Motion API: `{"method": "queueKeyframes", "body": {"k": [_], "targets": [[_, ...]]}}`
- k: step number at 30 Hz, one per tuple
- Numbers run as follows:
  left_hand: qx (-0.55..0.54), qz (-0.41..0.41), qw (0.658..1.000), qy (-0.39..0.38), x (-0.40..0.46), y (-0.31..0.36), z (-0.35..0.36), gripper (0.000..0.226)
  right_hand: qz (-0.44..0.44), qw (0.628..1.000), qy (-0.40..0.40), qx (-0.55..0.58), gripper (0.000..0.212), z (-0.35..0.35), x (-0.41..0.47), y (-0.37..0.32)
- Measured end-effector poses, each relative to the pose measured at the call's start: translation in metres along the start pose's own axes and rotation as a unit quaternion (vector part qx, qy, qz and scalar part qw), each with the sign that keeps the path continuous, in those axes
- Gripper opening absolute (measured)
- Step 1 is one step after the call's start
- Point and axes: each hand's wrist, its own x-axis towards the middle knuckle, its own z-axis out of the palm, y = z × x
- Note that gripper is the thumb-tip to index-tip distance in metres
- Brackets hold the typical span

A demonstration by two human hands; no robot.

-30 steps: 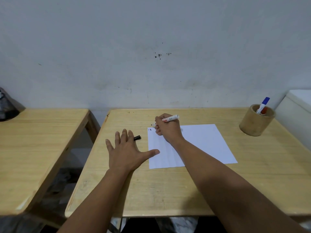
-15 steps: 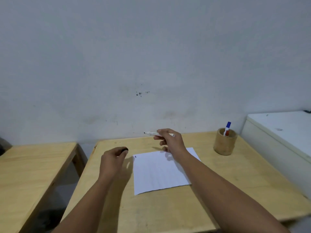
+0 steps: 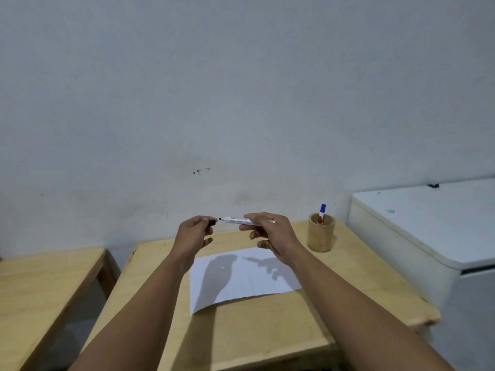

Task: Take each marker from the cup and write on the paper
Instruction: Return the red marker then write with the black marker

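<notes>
Behind everything stands a pale wall [image 3: 241, 103] with a few small dark specks low down near the middle. At 9 o'clock sits a wooden side table [image 3: 40, 285] with nothing on the part that shows. Next to it, in the middle, is the main wooden table [image 3: 254, 330].

Both arms reach out above this table. The left hand [image 3: 194, 232] is curled, and its thumb and first finger pinch a small black cap [image 3: 212, 222]. The cap sits just beside the black tip of a white marker [image 3: 237, 220], almost touching it. The marker lies flat in the air and points to 9 o'clock. It has small print on its side, but the letters are too tiny to read. The right hand [image 3: 270, 235] holds the back part of the marker between its thumb and fingers, and its other fingers are bent loosely below.

Under the hands, a white sheet of paper [image 3: 241, 279] lies flat on the main table, with the dark shadows of both hands on it. Any writing on it cannot be made out.

At 3 o'clock from the hands stands a round wooden cup [image 3: 321, 236], near the back right corner of the table. Inside it stands a marker with a blue cap [image 3: 322, 211] poking up, and something red [image 3: 320, 219] lower down beside it.

At the far right is a big white box [image 3: 428, 236] with a flat lid.
</notes>
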Motion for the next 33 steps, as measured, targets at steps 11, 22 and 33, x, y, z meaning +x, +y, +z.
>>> {"method": "queueKeyframes", "body": {"k": [11, 22, 33], "targets": [[0.075, 0.018, 0.996, -0.047, -0.005, 0.006, 0.032, 0.03, -0.016, 1.0, -0.011, -0.016, 0.022, -0.027, -0.011, -0.002], [0.278, 0.176, 0.936, -0.128, 0.028, 0.044, 0.096, 0.02, -0.046, 0.986, -0.026, -0.155, 0.023, -0.08, 0.005, -0.008], [0.257, 0.109, 0.947, -0.16, 0.05, 0.01, 0.213, 0.08, -0.117, 0.905, 0.248, -0.326, 0.021, -0.185, 0.064, -0.062]]}}
